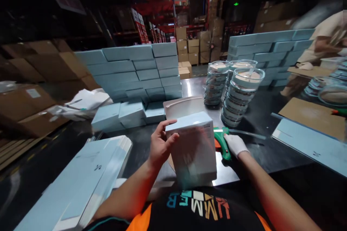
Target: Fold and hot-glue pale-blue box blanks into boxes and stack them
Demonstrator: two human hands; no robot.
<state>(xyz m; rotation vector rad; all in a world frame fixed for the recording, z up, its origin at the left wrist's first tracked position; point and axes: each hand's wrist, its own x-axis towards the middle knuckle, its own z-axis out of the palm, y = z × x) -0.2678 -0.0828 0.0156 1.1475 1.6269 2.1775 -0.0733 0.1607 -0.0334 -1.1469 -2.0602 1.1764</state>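
In front of my chest a pale blue and white box (193,151) stands tilted, its near face towards me. My bare left hand (162,144) grips its left edge, thumb on the near face and a finger at the top. A whitish flap or panel (184,106) rises just behind it. My right hand (236,145), in a white glove, is closed round a green and orange glue gun (224,146) beside the box's right side. A clear glue stick (248,134) extends right from the gun's rear. The gun's nozzle is hidden behind the box.
Flat pale blue cartons (89,169) are stacked at left, more (311,148) at right. Closed boxes form a wall (132,68) at back left and another (265,48) at back right. Stacked clear round containers (235,97) stand behind my right hand. Another person (325,39) works at far right.
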